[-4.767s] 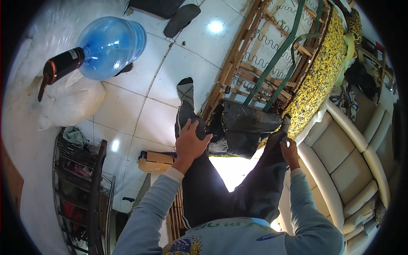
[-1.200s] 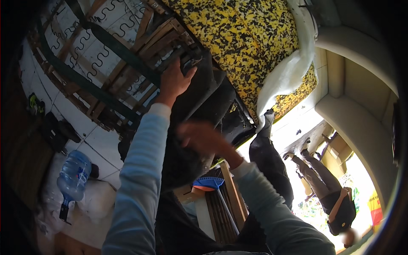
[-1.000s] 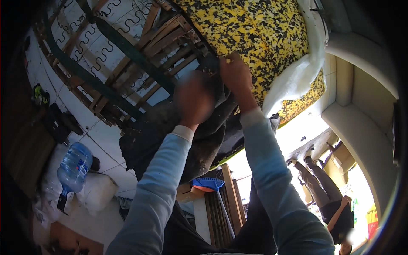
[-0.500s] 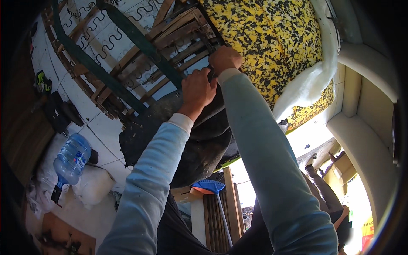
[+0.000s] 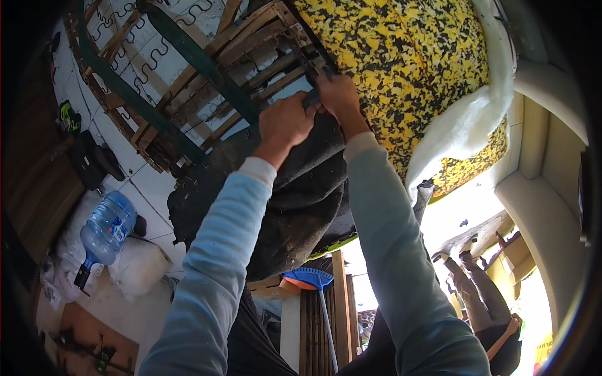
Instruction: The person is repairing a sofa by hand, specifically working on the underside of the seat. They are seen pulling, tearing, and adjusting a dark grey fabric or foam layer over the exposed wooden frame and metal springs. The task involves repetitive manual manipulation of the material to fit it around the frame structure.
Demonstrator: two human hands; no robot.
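Observation:
Black fabric (image 5: 301,182), dusty and creased, hangs in a bunch over the near end of an opened furniture frame. My left hand (image 5: 287,122) is closed on its upper edge. Close beside it, my right hand (image 5: 340,100) is closed on the fabric's edge, by the corner of the wooden frame (image 5: 276,31). Between the two fists shows a small dark piece (image 5: 311,98); whether it is folded cloth or a tool I cannot tell. Yellow-and-black speckled foam (image 5: 401,56), edged with white wadding (image 5: 454,135), lies right of my right hand.
Green straps (image 5: 200,69) and zigzag springs (image 5: 147,62) cross the frame. A blue water bottle (image 5: 108,227) and white bags (image 5: 139,269) lie at left. A blue broom (image 5: 310,276) stands below the fabric. Beige upholstery (image 5: 545,219) curves along the right; another person (image 5: 480,301) is beyond.
My right hand has come slightly nearer and to the right, its wrist turned. My left hand has shifted a little left and nearer, still gripping. The person beyond shows more fully.

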